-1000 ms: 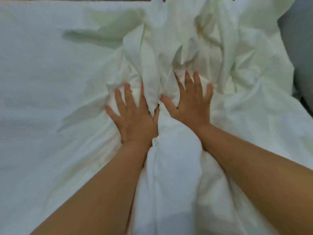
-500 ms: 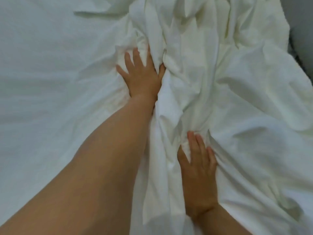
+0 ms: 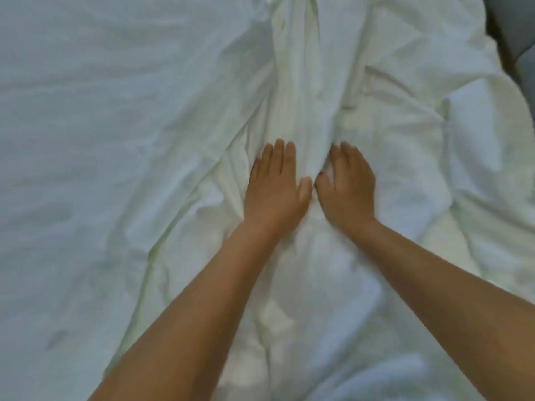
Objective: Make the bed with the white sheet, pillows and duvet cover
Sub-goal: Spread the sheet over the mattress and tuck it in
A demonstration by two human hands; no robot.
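Left hand (image 3: 276, 189) and right hand (image 3: 348, 186) lay flat, fingers straight, either side of raised fold in rumpled white sheet (image 3: 304, 91); thumbs nearly touched.

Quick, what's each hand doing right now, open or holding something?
Left hand: open, fingers straight, flat on the white sheet.
Right hand: blurred, fingers curved against the bunched fold; cannot tell whether it grips.
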